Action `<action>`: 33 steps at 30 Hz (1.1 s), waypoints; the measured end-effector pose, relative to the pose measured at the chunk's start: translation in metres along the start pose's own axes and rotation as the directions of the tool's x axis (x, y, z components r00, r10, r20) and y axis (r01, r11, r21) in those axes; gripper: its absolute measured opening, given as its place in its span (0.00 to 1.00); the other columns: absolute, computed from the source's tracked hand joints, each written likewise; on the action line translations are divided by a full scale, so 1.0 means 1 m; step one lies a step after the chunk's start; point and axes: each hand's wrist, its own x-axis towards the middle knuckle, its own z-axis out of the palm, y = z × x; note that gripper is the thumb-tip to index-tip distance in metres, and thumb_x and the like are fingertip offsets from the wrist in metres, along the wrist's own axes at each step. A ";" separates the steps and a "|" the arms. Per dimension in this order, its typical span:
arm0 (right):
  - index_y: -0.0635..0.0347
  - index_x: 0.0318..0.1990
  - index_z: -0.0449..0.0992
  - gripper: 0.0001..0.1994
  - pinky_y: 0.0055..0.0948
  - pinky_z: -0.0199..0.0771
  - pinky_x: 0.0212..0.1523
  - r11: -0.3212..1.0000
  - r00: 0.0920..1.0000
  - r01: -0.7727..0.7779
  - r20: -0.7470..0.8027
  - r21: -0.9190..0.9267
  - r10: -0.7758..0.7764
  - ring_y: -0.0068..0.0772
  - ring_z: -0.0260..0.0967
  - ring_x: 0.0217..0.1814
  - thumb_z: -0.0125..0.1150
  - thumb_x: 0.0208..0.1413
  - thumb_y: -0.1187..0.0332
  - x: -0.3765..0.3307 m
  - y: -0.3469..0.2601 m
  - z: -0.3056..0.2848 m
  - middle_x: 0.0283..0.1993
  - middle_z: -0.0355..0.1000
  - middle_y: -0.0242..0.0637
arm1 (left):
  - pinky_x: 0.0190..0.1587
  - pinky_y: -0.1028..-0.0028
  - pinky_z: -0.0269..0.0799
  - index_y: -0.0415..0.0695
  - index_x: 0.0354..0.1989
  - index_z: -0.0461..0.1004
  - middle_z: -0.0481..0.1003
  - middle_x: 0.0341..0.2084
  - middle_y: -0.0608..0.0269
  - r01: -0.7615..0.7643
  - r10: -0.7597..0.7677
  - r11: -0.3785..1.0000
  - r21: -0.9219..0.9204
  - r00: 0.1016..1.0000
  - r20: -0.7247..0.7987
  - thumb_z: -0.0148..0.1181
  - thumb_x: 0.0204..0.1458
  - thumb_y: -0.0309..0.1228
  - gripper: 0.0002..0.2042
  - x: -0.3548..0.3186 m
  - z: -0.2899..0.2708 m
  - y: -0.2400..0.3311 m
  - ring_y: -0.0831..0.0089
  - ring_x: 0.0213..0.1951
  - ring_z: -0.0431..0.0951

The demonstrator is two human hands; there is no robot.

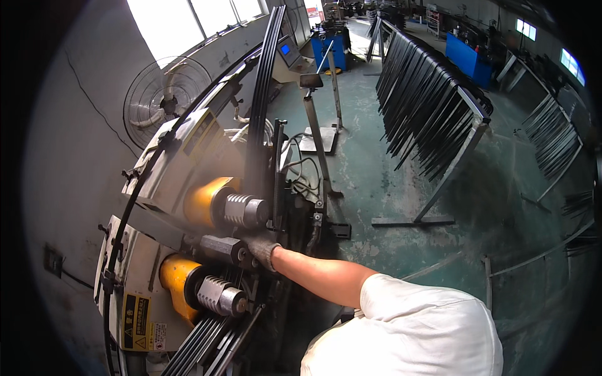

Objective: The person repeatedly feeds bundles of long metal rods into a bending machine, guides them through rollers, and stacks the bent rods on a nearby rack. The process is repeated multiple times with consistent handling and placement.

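Note:
My right hand (262,248), in a grey work glove, reaches left into a machine. It is beside a dark angular metal block (221,249) and just below a ribbed metal cylinder (246,211). Blur and the machine parts hide its fingers, so I cannot tell if they grip anything. Nearer to me is a second ribbed cylinder (219,296), fixed to a yellow arm (177,285). Long black bars (262,81) stretch away beyond the hand. More dark bars (204,344) come out below the near cylinder. My left hand is out of view.
A large fan (167,97) stands by the left wall, near a control box with a blue screen (288,51). A metal post (318,141) rises beyond the machine. To the right, a rack (454,141) holds many black bars. Blue cabinets (469,59) stand farther back.

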 end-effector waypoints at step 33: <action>0.64 0.69 0.78 0.26 0.37 0.77 0.66 0.942 0.946 0.309 0.147 -0.132 -0.290 0.34 0.77 0.65 0.71 0.69 0.59 0.041 0.024 -0.026 0.66 0.80 0.47 | 0.42 0.72 0.78 0.34 0.50 0.84 0.80 0.37 0.60 -0.214 0.091 0.977 0.016 0.482 0.871 0.60 0.73 0.34 0.13 -0.030 0.252 0.047 0.72 0.37 0.80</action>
